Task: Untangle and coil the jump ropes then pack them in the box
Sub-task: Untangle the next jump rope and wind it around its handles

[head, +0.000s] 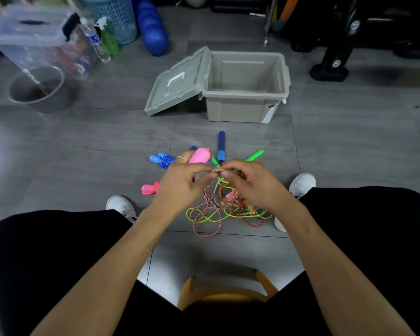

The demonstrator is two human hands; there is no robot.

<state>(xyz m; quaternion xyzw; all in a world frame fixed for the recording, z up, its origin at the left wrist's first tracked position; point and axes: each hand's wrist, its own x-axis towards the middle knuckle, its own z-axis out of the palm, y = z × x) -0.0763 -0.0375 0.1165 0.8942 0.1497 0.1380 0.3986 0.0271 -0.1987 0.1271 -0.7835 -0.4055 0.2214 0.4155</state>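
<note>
A tangle of jump ropes [224, 212] lies on the floor between my feet: pink-white twisted, yellow-green, and red-green cords. My left hand [182, 183] holds a pink handle [199, 155] and pinches the pink-white cord. My right hand [250, 183] pinches the same cord right beside it, above the pile. A second pink handle [149, 189] lies at the left. A coiled blue rope with blue handles [161, 160], a dark blue handle [221, 145] and a green handle [254, 155] lie just beyond my hands. The grey box [246, 93] stands open and empty behind them, with its lid [177, 83] hanging to the left.
A clear plastic bin [32, 37], a grey round pot [38, 89], spray bottles [102, 40], a blue basket [115, 15] and a blue roller [152, 27] stand at the back left. Black equipment legs [335, 57] are at the back right. I sit on a wooden stool [223, 293].
</note>
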